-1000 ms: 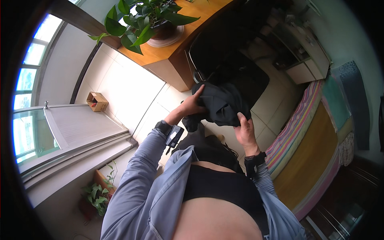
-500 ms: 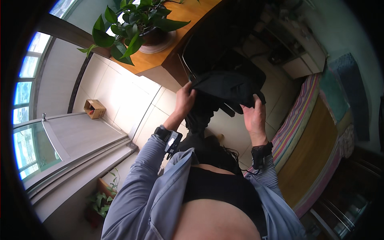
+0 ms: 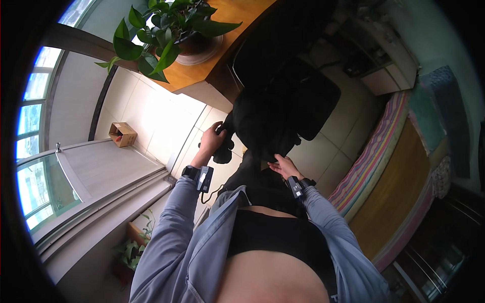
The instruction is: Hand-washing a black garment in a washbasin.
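A black garment hangs in dark folds in front of me, between my two hands. My left hand is closed on its left part, where a bunched piece of the cloth dangles below the fingers. Lower and to the right, my right hand pinches the garment's lower edge between thumb and fingers. Behind the cloth stands a black chair, so dark that the border between the two is hard to make out. The garment's exact kind cannot be told from its folds.
A wooden desk with a potted leafy plant stands ahead on the left. On the tiled floor lies a small open cardboard box. To the right is a bed edge with a striped cloth; a low cabinet stands beyond.
Both hands have come lower and nearer to each other, the right one moving far to the left. The garment, earlier stretched out between them, now hangs down in folds.
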Demonstrator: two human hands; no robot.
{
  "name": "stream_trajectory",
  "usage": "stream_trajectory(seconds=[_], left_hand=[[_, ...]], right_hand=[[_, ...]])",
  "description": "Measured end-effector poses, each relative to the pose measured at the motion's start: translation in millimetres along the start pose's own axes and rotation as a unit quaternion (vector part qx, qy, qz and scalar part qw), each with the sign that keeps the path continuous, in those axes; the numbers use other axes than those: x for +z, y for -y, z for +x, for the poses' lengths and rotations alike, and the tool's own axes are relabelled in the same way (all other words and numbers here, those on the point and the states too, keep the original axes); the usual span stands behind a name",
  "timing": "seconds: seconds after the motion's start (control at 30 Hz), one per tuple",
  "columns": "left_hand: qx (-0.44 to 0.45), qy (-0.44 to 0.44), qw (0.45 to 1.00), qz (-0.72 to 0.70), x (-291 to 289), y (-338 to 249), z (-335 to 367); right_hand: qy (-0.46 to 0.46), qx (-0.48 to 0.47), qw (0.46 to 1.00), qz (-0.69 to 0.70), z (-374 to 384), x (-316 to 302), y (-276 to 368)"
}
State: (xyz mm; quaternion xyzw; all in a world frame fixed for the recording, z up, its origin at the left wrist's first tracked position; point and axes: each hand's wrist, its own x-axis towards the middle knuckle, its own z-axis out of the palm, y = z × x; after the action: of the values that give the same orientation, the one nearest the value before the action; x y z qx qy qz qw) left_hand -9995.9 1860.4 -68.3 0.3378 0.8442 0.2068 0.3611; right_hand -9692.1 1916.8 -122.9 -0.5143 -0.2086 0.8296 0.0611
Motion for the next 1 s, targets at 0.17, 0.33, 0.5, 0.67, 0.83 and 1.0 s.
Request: stream_trajectory(seconds=[0.17, 0.33, 0.5, 0.67, 0.83, 1.0], left_hand=[[0.008, 0.02, 0.998, -0.065, -21.9, 6.6, -23.0], [0.018, 0.013, 0.987, -0.158, -53.1, -8.8, -48.3], [0.087, 0.045, 0.946, -0.308, -74.9, -48.7, -61.1], [0.126, 0.109, 0.905, -0.392, -103.2, -98.4, -97.9], [0.36, 0.272, 0.84, -0.3, -123.0, -161.3, -141.0], [0.473, 0.472, 0.713, -0.214, -88.2, -205.8, -164.5]], right_hand=[[-0.112, 0.047, 0.992, -0.014, 31.2, -27.3, -9.0], [-0.072, -0.042, 0.993, -0.08, 69.1, -65.1, -17.5], [-0.125, -0.049, 0.975, -0.177, 91.5, -111.4, -18.2], [-0.166, 0.077, 0.982, 0.04, 29.9, -60.0, -2.7], [0.188, 0.152, 0.956, 0.165, -33.0, 44.2, 44.3], [0.332, -0.03, 0.937, 0.105, -46.8, 101.9, 85.7]])
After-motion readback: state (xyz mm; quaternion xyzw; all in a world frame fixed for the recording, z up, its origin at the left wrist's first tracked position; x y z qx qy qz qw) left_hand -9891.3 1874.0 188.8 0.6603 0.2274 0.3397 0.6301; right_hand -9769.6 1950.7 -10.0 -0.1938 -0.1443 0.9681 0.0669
